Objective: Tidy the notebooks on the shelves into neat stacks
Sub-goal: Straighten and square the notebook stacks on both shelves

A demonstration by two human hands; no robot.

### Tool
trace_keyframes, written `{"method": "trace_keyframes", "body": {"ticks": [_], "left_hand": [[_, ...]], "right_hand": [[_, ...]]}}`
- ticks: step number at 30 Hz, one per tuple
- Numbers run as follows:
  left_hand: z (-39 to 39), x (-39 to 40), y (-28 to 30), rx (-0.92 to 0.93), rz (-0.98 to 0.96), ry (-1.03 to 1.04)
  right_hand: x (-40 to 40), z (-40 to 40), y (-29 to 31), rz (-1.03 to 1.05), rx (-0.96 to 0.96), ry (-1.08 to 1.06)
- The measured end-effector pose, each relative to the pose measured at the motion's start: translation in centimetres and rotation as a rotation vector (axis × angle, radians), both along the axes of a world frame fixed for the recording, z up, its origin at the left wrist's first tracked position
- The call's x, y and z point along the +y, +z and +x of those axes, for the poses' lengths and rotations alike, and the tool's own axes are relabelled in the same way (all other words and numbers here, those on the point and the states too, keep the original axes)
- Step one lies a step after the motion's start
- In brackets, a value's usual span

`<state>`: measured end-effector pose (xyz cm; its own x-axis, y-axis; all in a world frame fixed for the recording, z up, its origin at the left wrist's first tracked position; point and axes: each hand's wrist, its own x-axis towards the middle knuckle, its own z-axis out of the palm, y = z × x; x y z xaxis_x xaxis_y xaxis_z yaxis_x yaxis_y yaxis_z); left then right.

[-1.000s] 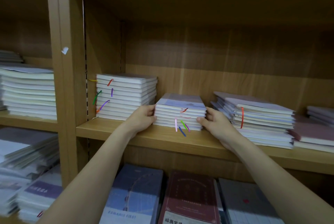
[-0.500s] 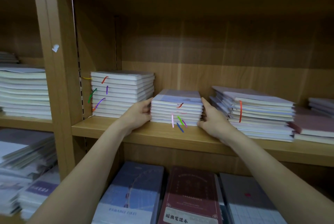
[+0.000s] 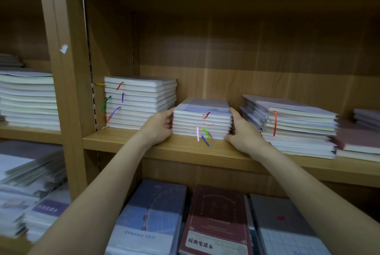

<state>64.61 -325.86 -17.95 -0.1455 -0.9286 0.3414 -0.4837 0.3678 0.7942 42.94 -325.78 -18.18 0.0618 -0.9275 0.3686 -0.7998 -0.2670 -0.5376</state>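
A wooden shelf unit fills the frame, its middle board running from centre left to the right edge. On that board, right of centre, lies a wide, uneven stack of notebooks with its edges stepped out of line and an orange ribbon hanging down its front. At centre left stands a taller, squarer stack with coloured ribbons at its near corner. Between them, at the frame's centre, sits the small stack of notebooks, apart from both neighbours, with pink, green and blue ribbons trailing over the board's edge. The left hand presses its fingers against this stack's left side; the right hand clasps its right side, thumb at the bottom corner. Below, dark covers lie in the lower compartment.
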Motion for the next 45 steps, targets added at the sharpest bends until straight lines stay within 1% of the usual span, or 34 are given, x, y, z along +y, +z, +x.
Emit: {"method": "trace_keyframes", "body": {"ticks": [1, 4, 6, 13, 17, 22, 36, 42, 45], "left_hand": [[0.1, 0.1, 0.0, 0.026, 0.004, -0.007], [0.3, 0.2, 0.1, 0.159, 0.026, -0.017], [0.3, 0.2, 0.1, 0.212, 0.033, -0.027], [0.3, -0.1, 0.2, 0.188, 0.037, -0.007], [0.3, -0.2, 0.0, 0.195, 0.025, -0.003], [0.4, -0.3, 0.0, 0.181, 0.027, -0.002], [0.2, 0.0, 0.2, 0.199, 0.052, -0.039], [0.3, -0.3, 0.2, 0.311, 0.096, -0.026], [0.3, -0.4, 0.3, 0.316, 0.088, -0.022]], "right_hand": [[0.0, 0.0, 0.0, 0.008, -0.029, 0.008], [-0.6, -0.2, -0.6, 0.047, -0.251, 0.062], [-1.1, -0.4, -0.8, 0.017, -0.301, 0.077], [-1.4, -0.4, -0.8, 0.015, -0.355, 0.133], [-1.3, -0.4, -0.8, 0.010, -0.489, 0.165], [-2.7, -0.6, -1.5, -0.010, -0.491, 0.159], [-3.2, -0.6, -1.5, -0.003, -0.513, 0.169], [-3.4, -0.6, -1.7, 0.008, -0.519, 0.146], [-3.3, -0.6, -1.7, 0.027, -0.506, 0.130]]}}
